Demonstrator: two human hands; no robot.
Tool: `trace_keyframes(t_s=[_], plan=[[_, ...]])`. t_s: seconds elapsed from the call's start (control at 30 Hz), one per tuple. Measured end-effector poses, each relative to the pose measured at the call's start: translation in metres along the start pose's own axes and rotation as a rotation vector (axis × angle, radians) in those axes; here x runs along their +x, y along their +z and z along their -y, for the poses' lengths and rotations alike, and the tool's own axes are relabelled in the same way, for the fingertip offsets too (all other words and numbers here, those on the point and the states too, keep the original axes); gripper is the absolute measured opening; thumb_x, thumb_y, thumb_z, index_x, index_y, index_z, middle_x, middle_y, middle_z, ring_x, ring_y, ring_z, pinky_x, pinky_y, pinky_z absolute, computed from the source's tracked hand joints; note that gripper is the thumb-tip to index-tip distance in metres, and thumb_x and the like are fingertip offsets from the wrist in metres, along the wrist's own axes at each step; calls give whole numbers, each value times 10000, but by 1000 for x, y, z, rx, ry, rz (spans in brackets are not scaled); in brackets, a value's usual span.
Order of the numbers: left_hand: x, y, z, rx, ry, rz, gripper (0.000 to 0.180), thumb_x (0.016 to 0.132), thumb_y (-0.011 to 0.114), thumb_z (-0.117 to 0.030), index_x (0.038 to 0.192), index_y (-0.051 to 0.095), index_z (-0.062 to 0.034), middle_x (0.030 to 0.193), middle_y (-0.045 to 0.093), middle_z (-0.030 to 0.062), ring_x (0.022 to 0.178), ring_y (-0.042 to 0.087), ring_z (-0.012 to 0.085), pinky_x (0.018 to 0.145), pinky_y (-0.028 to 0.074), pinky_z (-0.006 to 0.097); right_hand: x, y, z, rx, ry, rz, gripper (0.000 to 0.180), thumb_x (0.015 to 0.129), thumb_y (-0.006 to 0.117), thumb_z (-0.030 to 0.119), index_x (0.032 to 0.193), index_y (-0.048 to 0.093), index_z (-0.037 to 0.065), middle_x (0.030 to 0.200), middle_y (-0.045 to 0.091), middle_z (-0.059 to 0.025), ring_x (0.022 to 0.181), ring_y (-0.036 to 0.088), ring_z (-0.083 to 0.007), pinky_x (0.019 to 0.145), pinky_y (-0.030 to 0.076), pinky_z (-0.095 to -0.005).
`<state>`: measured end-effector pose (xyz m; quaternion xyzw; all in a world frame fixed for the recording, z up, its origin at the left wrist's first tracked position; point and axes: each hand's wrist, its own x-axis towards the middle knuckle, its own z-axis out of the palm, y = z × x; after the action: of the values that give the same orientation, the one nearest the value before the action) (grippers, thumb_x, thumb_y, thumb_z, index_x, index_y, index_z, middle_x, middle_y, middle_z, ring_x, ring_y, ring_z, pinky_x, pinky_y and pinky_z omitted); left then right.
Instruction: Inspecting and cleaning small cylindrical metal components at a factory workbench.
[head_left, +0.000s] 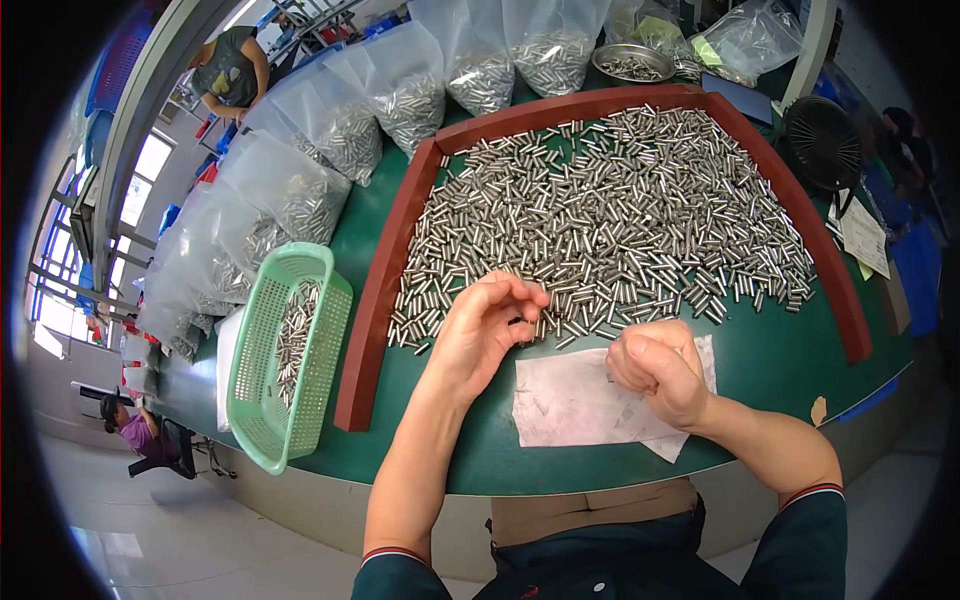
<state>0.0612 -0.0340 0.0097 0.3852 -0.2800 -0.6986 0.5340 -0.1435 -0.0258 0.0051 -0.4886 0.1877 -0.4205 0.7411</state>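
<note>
A wide spread of short, shiny metal pins (620, 200) lies on the green tabletop. My left hand (480, 325) is at the near edge of this spread, palm turned inward. Its fingers curl loosely, with a gap between thumb and fingertips and nothing visible held there. Over a stained, pale pinkish cloth (570, 405), my right hand (662, 372) is closed in a fist. Whatever it may hold is hidden by the fingers. A dark red wooden frame (375, 330) borders the pins on the left, back and right.
At the left stands a light green perforated basket (325, 365) with some pins inside. Clear plastic bags (405, 100) full of pins line the back and left. A metal bowl (632, 64) of pins and a black fan (822, 143) stand farther back. Two other people are at the left.
</note>
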Motion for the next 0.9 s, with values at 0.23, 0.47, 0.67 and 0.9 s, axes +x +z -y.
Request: trace_keyframes(t_s=[0.23, 0.47, 0.67, 0.9], plan=[[-12, 23, 3, 1458, 299, 27, 155, 627, 686, -80, 728, 589, -13, 480, 342, -2, 440, 340, 80, 411, 288, 252, 2, -2, 0, -17, -4, -8, 342, 828, 400, 131, 518, 273, 63, 484, 279, 41, 463, 216, -51, 418, 184, -233], [-11, 18, 16, 1508, 402, 65, 120, 643, 650, -70, 724, 588, -6, 499, 434, 51, 440, 422, 149, 445, 360, 279, 1, -2, 0, -19, -3, -5, 339, 826, 403, 131, 520, 278, 59, 485, 283, 40, 463, 217, -51, 418, 184, -233], [-7, 10, 10, 647, 115, 13, 59, 746, 606, -44, 777, 558, -28, 649, 562, -12, 520, 422, 32, 446, 297, 178, -1, -2, -1, -9, 13, -13, 343, 828, 404, 129, 517, 275, 65, 483, 277, 45, 461, 219, -48, 419, 184, -232], [0, -5, 10, 117, -37, 126, 120, 830, 532, -83, 947, 547, -60, 763, 596, 60, 484, 349, 19, 428, 237, 165, 0, -1, 0, -4, 8, -9, 347, 834, 402, 133, 516, 279, 68, 482, 275, 48, 459, 218, -46, 419, 185, -230]])
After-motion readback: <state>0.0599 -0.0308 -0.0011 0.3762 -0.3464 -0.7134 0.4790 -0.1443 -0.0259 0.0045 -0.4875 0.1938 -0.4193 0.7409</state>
